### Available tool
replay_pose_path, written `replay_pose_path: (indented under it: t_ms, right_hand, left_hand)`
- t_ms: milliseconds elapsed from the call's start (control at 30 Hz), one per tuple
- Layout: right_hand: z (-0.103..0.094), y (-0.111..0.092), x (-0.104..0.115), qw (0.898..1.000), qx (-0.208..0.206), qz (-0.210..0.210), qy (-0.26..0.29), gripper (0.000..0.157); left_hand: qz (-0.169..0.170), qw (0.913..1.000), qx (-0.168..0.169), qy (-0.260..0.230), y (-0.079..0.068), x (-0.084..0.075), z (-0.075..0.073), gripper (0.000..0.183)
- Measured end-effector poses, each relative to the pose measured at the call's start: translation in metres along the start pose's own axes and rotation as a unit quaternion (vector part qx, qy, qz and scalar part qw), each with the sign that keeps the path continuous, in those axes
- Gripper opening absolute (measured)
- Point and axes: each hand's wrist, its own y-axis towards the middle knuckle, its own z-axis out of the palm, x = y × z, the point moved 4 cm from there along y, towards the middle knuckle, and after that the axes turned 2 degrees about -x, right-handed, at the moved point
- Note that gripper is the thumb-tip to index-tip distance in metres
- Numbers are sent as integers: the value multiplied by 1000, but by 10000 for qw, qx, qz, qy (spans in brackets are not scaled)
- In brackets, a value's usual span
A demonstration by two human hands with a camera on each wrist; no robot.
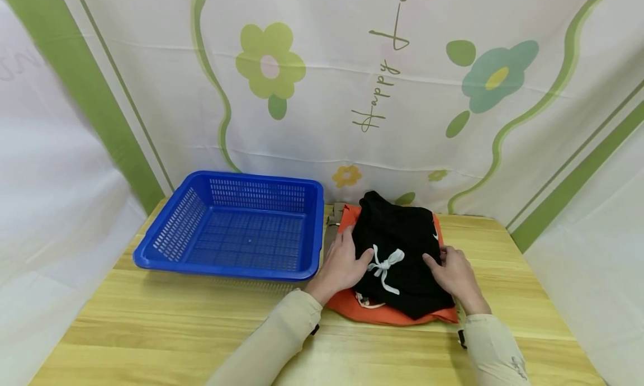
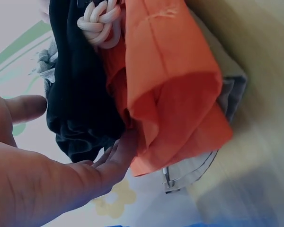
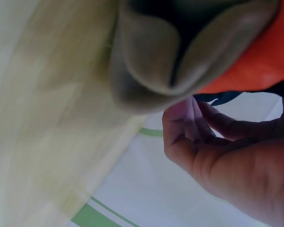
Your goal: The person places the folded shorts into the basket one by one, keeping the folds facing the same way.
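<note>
Folded black shorts (image 1: 402, 229) with a white drawstring tied in a bow lie on top of a pile. Beneath them is a folded orange garment (image 2: 175, 61) with a knotted cream cord, and a grey-brown garment (image 3: 149, 52) forms the bottom layer. My left hand (image 1: 344, 266) is at the pile's left side, thumb by the black cloth and fingertips tucked between it and the orange one. At the right edge, my right hand (image 1: 455, 274) pinches the black shorts, its thumb on top and its fingers curled at the side.
A blue plastic basket (image 1: 228, 274) with slotted walls stands left of the pile, close to my left hand. Both rest on a wooden table (image 1: 166, 330). Behind the table hangs a white cloth (image 1: 322, 128) printed with flowers and lettering.
</note>
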Motion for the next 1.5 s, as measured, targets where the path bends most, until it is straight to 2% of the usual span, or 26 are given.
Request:
replay_pose_path:
  t_ms: [267, 500, 700, 933, 1233, 1367, 1500]
  right_hand:
    - [0, 4, -5, 9996, 252, 161, 12, 80]
    - [4, 5, -10, 9960, 589, 500, 451, 84]
    - [10, 5, -12, 9915, 701, 570, 932, 75]
    - [11, 8, -10, 9882, 853, 500, 1171, 78]
    - [10, 9, -9, 9852, 795, 475, 1442, 51]
    - [11, 8, -9, 9824, 794, 376, 1648, 44]
    - [10, 5, -8, 9775, 841, 314, 1910, 43]
  left_hand:
    - [-243, 9990, -40, -374, 4, 4, 5, 82]
    - [-470, 9964, -47, -697, 6, 7, 8, 92]
    - [-554, 9961, -122, -682, 8, 8, 9, 93]
    - [-558, 9966, -177, -577, 9, 5, 10, 95]
    - [-434, 9964, -295, -673, 12, 4, 8, 82]
    - [-398, 9959, -319, -751, 10, 3, 8, 76]
    - [-420, 9950, -359, -837, 10, 2, 8, 80]
